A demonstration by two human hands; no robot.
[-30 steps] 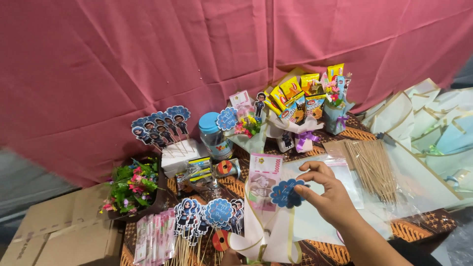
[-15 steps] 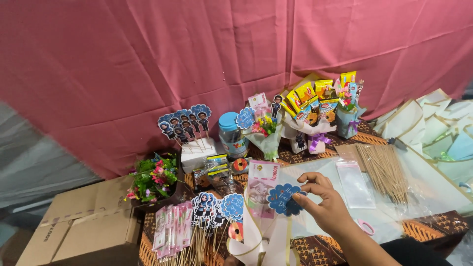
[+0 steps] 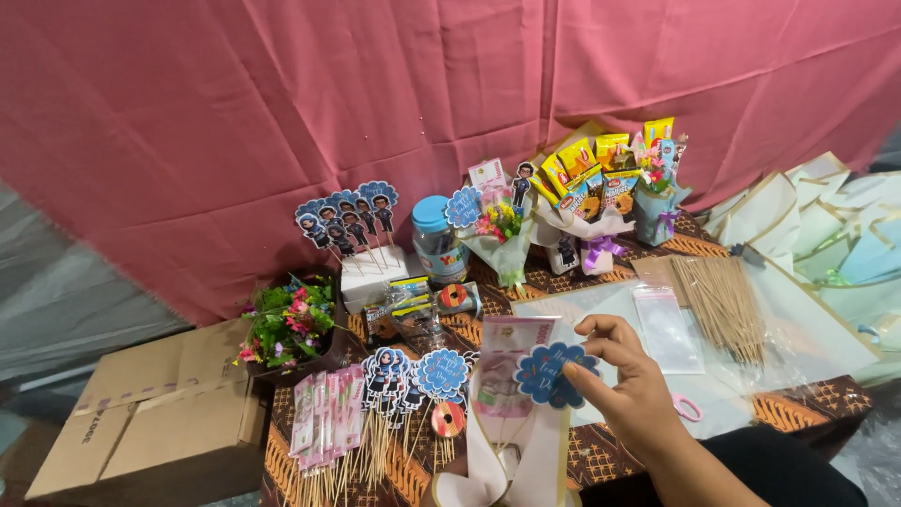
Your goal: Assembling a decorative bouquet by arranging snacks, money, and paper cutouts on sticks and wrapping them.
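My right hand (image 3: 631, 385) pinches a blue scalloped paper topper (image 3: 554, 374) and holds it against a small bouquet of pink banknotes in cream wrapping (image 3: 507, 422) at the table's front edge. My left hand is out of sight, below the frame. Just left of the bouquet stand more blue toppers and cartoon-figure picks on sticks (image 3: 408, 380), beside a bundle of folded pink notes on sticks (image 3: 324, 413).
A patterned low table (image 3: 798, 404) carries bamboo skewers (image 3: 723, 300), clear plastic bags (image 3: 666, 324), pink scissors (image 3: 687, 407), a blue-lidded jar (image 3: 436, 239), snack bouquets (image 3: 601, 192), artificial flowers (image 3: 286, 324) and figure picks in a white block (image 3: 352, 235). Cardboard boxes (image 3: 160, 413) lie left; folded paper bags (image 3: 826, 225) right. Pink cloth hangs behind.
The view shifted, so the table has slid right in the frame. My right hand still holds the blue topper and has kept it at the bouquet's top.
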